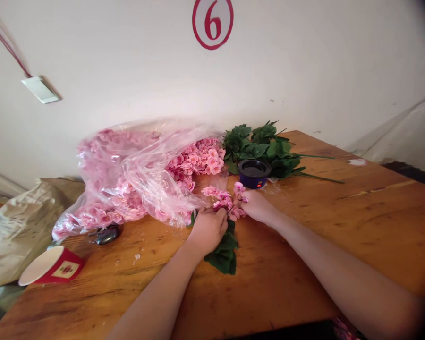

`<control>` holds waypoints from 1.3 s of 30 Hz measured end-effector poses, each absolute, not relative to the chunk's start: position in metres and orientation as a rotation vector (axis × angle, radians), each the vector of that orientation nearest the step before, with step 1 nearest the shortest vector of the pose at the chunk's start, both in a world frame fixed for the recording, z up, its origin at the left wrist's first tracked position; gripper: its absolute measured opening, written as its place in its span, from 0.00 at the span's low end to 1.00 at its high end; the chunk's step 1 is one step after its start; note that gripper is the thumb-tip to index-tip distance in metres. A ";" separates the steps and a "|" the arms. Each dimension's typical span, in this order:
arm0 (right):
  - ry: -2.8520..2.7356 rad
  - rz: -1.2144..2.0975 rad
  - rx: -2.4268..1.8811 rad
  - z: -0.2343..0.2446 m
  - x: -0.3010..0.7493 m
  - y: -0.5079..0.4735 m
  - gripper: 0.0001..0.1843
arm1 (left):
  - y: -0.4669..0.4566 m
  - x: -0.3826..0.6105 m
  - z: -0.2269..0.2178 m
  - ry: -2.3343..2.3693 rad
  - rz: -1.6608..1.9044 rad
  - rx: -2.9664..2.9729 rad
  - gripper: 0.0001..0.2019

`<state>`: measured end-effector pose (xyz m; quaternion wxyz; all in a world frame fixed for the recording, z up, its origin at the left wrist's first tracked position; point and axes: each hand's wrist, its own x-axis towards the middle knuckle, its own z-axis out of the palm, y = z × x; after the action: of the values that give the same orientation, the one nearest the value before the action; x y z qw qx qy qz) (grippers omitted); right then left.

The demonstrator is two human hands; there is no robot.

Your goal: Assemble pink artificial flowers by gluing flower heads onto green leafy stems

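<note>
My left hand [208, 229] is closed around the stem of an artificial flower, just above its green leaves [225, 252]. Pink blossoms [222, 197] stick out beyond that hand, toward the wall. My right hand [257, 206] is closed at the right side of these blossoms, its fingertips pinched on one of them. Right behind the right hand stands a small dark blue pot [254, 174] with dark contents and a lit red light on its front. A clear plastic bag [145, 170] full of pink blossoms lies to the left of both hands.
Green leaf stems [269, 146] lie behind the pot, some pointing right. A red paper cup [55, 267] lies tipped at the table's left edge, near a black rounded object [108, 234]. A brown paper bag [28, 222] stands left of the wooden table [290, 293].
</note>
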<state>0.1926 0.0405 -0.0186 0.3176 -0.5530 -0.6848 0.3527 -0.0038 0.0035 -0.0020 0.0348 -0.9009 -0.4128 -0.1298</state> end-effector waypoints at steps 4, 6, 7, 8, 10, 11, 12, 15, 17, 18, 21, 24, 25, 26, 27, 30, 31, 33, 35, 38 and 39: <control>-1.826 0.864 -1.473 -0.014 0.189 0.037 0.13 | 0.003 -0.002 -0.002 -1.273 -0.389 -2.759 0.06; -1.807 0.826 -1.507 -0.013 0.188 0.035 0.12 | 0.003 -0.002 -0.003 -1.273 -0.380 -2.754 0.06; -1.802 0.812 -1.519 -0.012 0.187 0.034 0.12 | 0.003 -0.002 -0.003 -1.274 -0.375 -2.753 0.07; -1.800 0.800 -1.528 -0.012 0.186 0.033 0.12 | 0.003 -0.002 -0.004 -1.277 -0.372 -2.751 0.07; -1.806 0.776 -1.544 -0.012 0.184 0.031 0.13 | 0.003 -0.003 -0.005 -1.289 -0.375 -2.747 0.07; -1.807 0.758 -1.558 -0.012 0.183 0.031 0.12 | 0.004 -0.003 -0.006 -1.296 -0.378 -2.746 0.07; -1.806 0.737 -1.577 -0.012 0.182 0.030 0.12 | 0.004 -0.003 -0.006 -1.304 -0.381 -2.745 0.07; -1.809 0.669 -1.627 -0.012 0.180 0.028 0.10 | 0.003 -0.003 -0.007 -1.323 -0.390 -2.743 0.06; -1.809 0.641 -1.638 -0.012 0.179 0.027 0.10 | 0.003 -0.003 -0.007 -1.334 -0.390 -2.737 0.07; -1.807 0.634 -1.638 -0.012 0.179 0.027 0.10 | 0.003 -0.003 -0.007 -1.337 -0.387 -2.737 0.07; -1.791 0.654 -1.616 -0.013 0.178 0.026 0.11 | 0.003 -0.002 -0.006 -1.337 -0.374 -2.750 0.07; -1.753 0.717 -1.583 -0.015 0.178 0.026 0.13 | 0.003 -0.002 -0.006 -1.328 -0.370 -2.767 0.07; -1.741 0.732 -1.581 -0.016 0.178 0.026 0.13 | 0.003 -0.002 -0.006 -1.327 -0.372 -2.771 0.07; -1.734 0.740 -1.583 -0.017 0.178 0.026 0.12 | 0.003 -0.002 -0.006 -1.326 -0.374 -2.775 0.06; -1.731 0.740 -1.587 -0.018 0.177 0.026 0.11 | 0.003 -0.002 -0.006 -1.326 -0.378 -2.776 0.06; -1.713 0.730 -1.599 -0.022 0.177 0.027 0.10 | 0.003 -0.002 -0.007 -1.319 -0.387 -2.780 0.06; -1.706 0.732 -1.602 -0.022 0.177 0.027 0.10 | 0.003 -0.002 -0.007 -1.321 -0.392 -2.779 0.06; -1.692 0.730 -1.610 -0.022 0.177 0.028 0.08 | 0.002 -0.003 -0.006 -1.337 -0.407 -2.775 0.06; -1.677 0.764 -1.594 -0.020 0.178 0.030 0.08 | 0.001 -0.004 -0.004 -1.367 -0.440 -2.766 0.07; -1.688 0.860 -1.521 -0.012 0.182 0.030 0.11 | 0.001 -0.006 0.001 -1.403 -0.546 -2.784 0.08; -1.683 0.864 -1.501 -0.008 0.183 0.029 0.12 | 0.000 -0.008 0.003 -1.409 -0.594 -2.803 0.08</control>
<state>0.1829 0.0290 -0.0078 0.3555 -0.5810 -0.6514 0.3343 -0.0078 0.0002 0.0028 -0.0255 -0.8777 -0.4410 -0.1859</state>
